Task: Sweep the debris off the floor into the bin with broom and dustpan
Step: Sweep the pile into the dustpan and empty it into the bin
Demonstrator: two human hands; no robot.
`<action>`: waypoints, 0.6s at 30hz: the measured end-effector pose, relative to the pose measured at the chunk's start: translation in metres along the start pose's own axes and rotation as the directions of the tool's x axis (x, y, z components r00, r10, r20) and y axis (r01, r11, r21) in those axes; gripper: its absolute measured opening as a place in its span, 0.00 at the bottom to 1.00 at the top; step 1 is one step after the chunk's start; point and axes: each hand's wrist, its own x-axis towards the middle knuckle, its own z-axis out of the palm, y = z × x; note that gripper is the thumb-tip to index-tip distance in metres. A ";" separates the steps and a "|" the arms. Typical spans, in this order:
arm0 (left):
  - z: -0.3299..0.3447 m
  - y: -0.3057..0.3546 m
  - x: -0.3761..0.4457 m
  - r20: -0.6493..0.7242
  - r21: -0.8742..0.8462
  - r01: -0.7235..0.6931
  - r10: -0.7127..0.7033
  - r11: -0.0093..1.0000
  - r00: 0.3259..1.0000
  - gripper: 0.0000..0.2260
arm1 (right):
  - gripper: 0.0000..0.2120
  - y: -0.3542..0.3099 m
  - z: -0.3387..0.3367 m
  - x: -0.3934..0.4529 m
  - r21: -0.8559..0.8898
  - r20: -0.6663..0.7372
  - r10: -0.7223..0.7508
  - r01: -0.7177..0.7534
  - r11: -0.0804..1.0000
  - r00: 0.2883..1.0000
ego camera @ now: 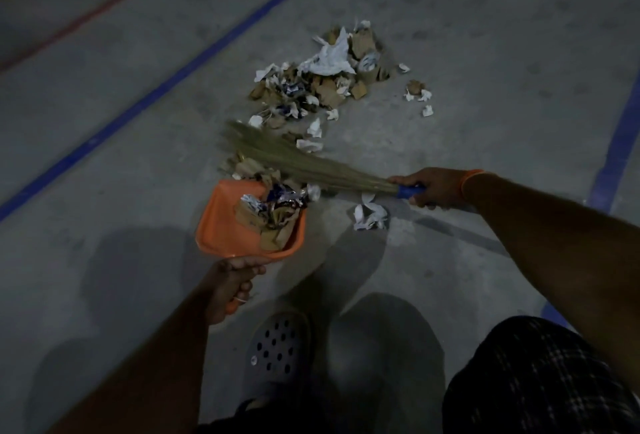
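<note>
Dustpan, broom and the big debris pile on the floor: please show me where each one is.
dustpan (221,226): head view, on the bare orange floor of the pan.
broom (287,160): head view, on the straw bristles.
debris pile (329,59): head view, on the large white crumpled paper.

Half-filled orange dustpan (221,226) (debris (332,77) beyond)

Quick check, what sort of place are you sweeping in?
Probably a garage, parking area or workshop floor: bare grey concrete floor marked with a long blue painted line and a red line. No walls or furniture in view, so I can't be sure.
</note>
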 end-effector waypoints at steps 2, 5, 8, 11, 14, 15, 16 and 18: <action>0.003 0.004 -0.002 -0.003 0.003 0.020 -0.020 1.000 1.000 0.09 | 0.30 0.001 0.007 -0.011 0.011 0.007 -0.025 0.025 1.000 1.000; 0.009 0.009 -0.008 0.004 -0.071 -0.010 0.011 0.997 1.000 0.09 | 0.29 0.008 0.014 -0.025 0.020 0.017 -0.070 0.070 0.997 0.997; 0.013 0.011 -0.010 -0.003 -0.091 -0.037 0.037 0.995 0.999 0.09 | 0.30 0.019 0.021 -0.037 0.022 0.045 -0.110 0.110 0.994 0.993; 0.021 0.009 -0.010 -0.004 -0.090 -0.025 0.024 0.996 1.000 0.10 | 0.30 0.034 0.023 -0.048 0.032 0.070 -0.139 0.137 0.990 0.988; 0.031 0.004 -0.013 -0.023 -0.118 -0.032 0.029 0.993 0.999 0.10 | 0.29 0.044 0.019 -0.059 0.065 0.038 -0.178 0.175 0.982 0.983; 0.032 0.001 -0.013 -0.029 -0.112 -0.031 0.028 0.993 0.999 0.10 | 0.29 0.047 0.016 -0.062 0.080 0.018 -0.175 0.173 0.982 0.984; 0.032 -0.002 -0.014 -0.030 -0.107 -0.031 0.028 0.994 0.999 0.10 | 0.29 0.048 0.012 -0.064 0.097 -0.005 -0.164 0.163 0.982 0.987; 0.026 -0.010 -0.015 -0.027 -0.091 -0.050 0.047 0.995 0.999 0.09 | 0.29 0.050 0.002 -0.067 0.143 -0.050 -0.143 0.149 0.978 0.988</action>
